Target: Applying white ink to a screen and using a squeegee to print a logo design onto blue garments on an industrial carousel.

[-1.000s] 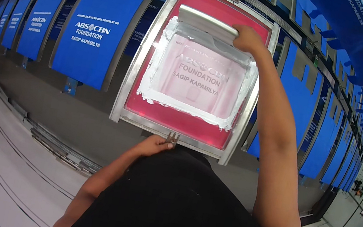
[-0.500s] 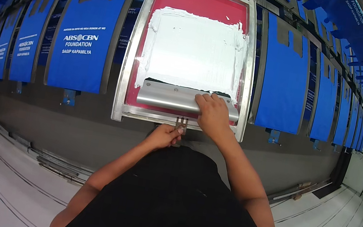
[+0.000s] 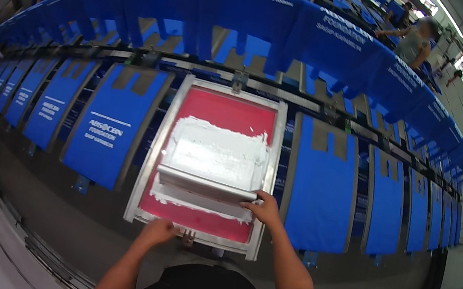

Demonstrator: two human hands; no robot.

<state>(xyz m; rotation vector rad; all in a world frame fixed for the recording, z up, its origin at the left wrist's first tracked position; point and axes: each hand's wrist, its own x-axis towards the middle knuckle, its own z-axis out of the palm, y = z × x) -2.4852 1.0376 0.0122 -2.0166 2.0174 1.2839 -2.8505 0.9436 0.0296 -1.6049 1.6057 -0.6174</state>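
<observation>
A metal-framed printing screen [image 3: 271, 170] lies in front of me, its pink mesh [image 3: 229, 107] spread with thick white ink [image 3: 215, 148]. Across the ink stands a long silver squeegee [image 3: 199, 185]. My right hand [image 3: 263, 208] is closed around its right end. More white ink streaks the mesh on the near side of the blade. My left hand [image 3: 159, 233] is closed at the screen's near bar, its fingertips partly hidden. Just right of it a small metal bracket [image 3: 188, 238] sticks out from that bar.
Blue bag-shaped fabric pieces lie on boards in a row: the left ones [image 3: 107, 129] bear white print, the right ones [image 3: 322, 191] show none. Beyond, more blue pieces [image 3: 249, 8] hang along a rack. Another person [image 3: 413, 45] stands at the far right.
My view has tilted up. The squeegee has moved away from the screen's near edge. My right hand has shifted to its right end; my left hand has gone from the bracket to its left.
</observation>
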